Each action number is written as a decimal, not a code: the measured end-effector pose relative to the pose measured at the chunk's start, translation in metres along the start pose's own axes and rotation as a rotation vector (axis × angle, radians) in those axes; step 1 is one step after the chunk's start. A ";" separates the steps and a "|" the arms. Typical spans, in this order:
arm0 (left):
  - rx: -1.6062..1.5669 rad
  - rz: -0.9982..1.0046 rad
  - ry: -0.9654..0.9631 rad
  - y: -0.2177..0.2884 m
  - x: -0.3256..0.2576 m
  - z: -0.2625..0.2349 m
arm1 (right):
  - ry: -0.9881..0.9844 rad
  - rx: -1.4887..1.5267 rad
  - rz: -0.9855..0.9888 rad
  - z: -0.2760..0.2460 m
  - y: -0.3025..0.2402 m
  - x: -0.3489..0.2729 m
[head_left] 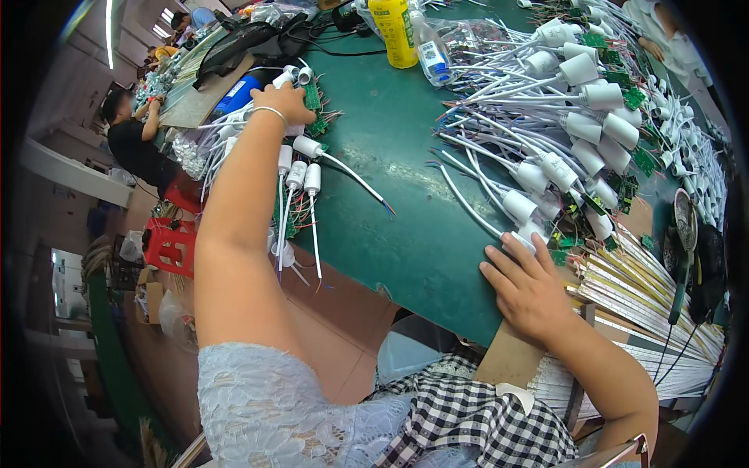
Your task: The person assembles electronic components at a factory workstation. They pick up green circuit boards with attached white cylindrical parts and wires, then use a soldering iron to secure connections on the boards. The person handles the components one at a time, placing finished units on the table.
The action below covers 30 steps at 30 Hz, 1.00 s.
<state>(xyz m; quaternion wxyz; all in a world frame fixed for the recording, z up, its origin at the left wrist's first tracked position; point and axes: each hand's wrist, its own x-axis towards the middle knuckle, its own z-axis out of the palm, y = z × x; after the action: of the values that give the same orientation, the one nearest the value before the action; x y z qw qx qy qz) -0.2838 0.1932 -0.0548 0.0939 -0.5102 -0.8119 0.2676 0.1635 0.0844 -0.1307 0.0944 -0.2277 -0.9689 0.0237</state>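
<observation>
My left hand (pixel 282 104) reaches over a pile at the far left of the table, its fingers bent down and closed among white cylindrical lamp holders (pixel 296 175) with cables. What its fingers grip is hidden. Beside its thumb is a green circuit board (pixel 313 97) with thin coloured wires. At the right my right hand (pixel 532 292) lies palm down near the table's front edge, fingers apart. Its fingertips touch a white lamp holder (pixel 528 242) at the near end of a large heap of lamp holders (pixel 581 129) with white cables and green boards.
The green table (pixel 382 179) stretches between the two piles. A yellow bottle (pixel 394 31) and a clear bottle (pixel 431 51) stand at the back. Long flat strips (pixel 624 300) are bundled at the right. A red stool (pixel 169 246) and a person in black (pixel 136 144) are at the left.
</observation>
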 end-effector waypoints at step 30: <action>-0.095 0.012 0.809 -0.008 0.020 0.019 | 0.053 0.064 0.007 0.007 0.003 0.001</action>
<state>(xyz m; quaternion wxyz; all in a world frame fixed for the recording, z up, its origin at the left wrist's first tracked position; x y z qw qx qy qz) -0.3072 0.2013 -0.0686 0.3805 -0.5829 -0.7179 0.0083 0.1624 0.0878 -0.1374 0.1271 -0.2283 -0.9640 0.0489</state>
